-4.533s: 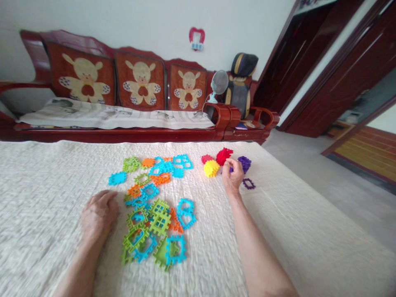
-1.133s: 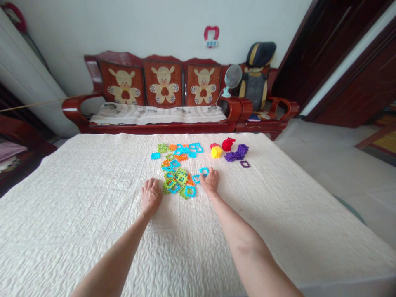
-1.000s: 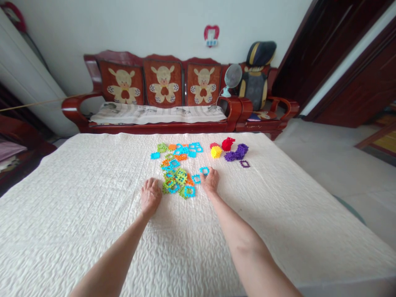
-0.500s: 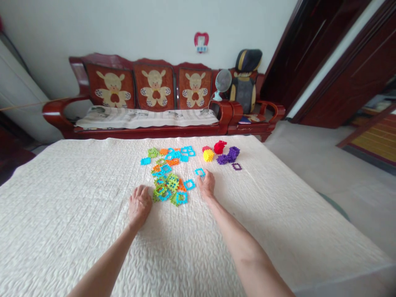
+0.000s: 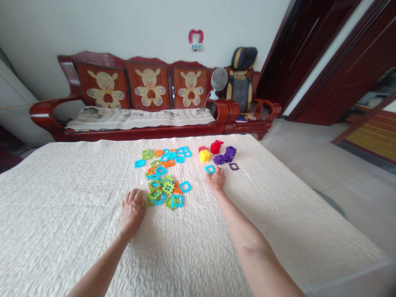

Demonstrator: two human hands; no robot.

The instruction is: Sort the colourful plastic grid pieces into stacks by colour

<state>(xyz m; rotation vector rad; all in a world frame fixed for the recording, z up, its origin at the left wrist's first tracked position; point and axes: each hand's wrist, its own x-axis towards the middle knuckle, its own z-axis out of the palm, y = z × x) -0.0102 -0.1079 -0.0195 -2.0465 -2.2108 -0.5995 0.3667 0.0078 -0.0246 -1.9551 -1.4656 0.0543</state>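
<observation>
My right hand [image 5: 216, 179] pinches a blue square frame piece with notched edges [image 5: 210, 166] between thumb and fingers, just in front of the yellow stack. On the quilted cloth, my left hand [image 5: 133, 209] lies palm down with nothing in it, its fingers stretched forward. Just to its right spreads a loose pile of notched plastic pieces: green ones [image 5: 168, 185], orange ones [image 5: 177, 188] and blue ones [image 5: 177, 201]. Beyond my right hand are a yellow stack [image 5: 204, 156], a red stack [image 5: 217, 147] and a purple group [image 5: 228, 154]. A single purple frame [image 5: 234, 166] lies nearby.
A cream quilted cloth [image 5: 77, 222] covers the table. Behind its far edge stands a dark red wooden sofa [image 5: 139, 134] with bear cushions [image 5: 150, 88]. A small fan [image 5: 219, 79] is beside the armrest, and a chair [image 5: 243, 88] stands at the right.
My right hand has carried the blue frame piece right and slightly away, from beside the pile towards the purple frame. My left hand stays by the pile; the whole view has shifted a little.
</observation>
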